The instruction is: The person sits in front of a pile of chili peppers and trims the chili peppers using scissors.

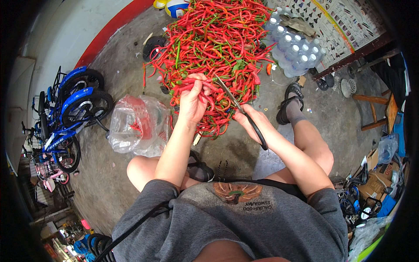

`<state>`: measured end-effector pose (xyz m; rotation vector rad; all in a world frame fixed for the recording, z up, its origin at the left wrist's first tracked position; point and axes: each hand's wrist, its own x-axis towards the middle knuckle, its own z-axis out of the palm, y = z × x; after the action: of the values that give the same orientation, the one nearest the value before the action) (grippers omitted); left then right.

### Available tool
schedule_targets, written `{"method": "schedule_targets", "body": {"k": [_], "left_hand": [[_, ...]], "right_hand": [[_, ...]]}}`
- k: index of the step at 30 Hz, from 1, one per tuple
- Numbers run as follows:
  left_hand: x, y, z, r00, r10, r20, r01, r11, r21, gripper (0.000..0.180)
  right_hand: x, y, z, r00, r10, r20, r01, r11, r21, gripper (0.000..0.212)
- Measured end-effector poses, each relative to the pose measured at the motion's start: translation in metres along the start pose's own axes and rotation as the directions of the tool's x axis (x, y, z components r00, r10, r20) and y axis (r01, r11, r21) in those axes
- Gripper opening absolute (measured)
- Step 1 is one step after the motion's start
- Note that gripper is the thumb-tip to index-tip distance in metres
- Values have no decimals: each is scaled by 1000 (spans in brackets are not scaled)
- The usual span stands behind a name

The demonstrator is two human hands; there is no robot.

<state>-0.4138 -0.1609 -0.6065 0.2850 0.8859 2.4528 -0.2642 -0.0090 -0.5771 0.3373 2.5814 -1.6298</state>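
Observation:
My left hand (pixel 194 101) is closed round several red chili peppers (pixel 188 82), held over the near part of a large heap of red chilies (pixel 218 41) mixed with green stems. A pair of scissors (pixel 235 101) with black handles is gripped in my right hand (pixel 254 123). Its long blades point up and left, their tips just right of the held chilies. Whether the blades are parted is hard to make out. Left of the heap lies a clear plastic bag (pixel 122 124) around something red, with a few chilies showing at it.
Shrink-wrapped plastic bottles (pixel 291 52) stand right of the heap, near a board of small pictures (pixel 340 26). Blue bicycles (pixel 72 113) are at the left. A wooden stool (pixel 379 111) and cardboard boxes (pixel 376 181) sit at the right. A ball (pixel 176 8) lies at the back.

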Motion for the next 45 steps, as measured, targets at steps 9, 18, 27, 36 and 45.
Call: {"method": "schedule_targets", "body": {"k": [9,18,27,36,45], "left_hand": [[4,55,-43,979,-75,-187,133,939,316,17],[-69,274,-323,411,209,-887,451,799,397,4],[-41,216,-356,733,506,-455,664,-389,638,23],[75,-40,-125,919,-345,191,-333,-422,843,19],[80,-80,-117,882,-317,349,-468,-686,558,12]], "right_hand": [[-1,-18,-6,989,124,76,-114,986,-123,49],[12,5,-12,975,216,-47,-209,970,125,55],[14,18,-8,988,114,-109,-100,987,124,47],[8,15,-19,985,155,-77,-138,973,185,34],[3,4,-31,989,102,-103,-104,994,-14,44]]}}
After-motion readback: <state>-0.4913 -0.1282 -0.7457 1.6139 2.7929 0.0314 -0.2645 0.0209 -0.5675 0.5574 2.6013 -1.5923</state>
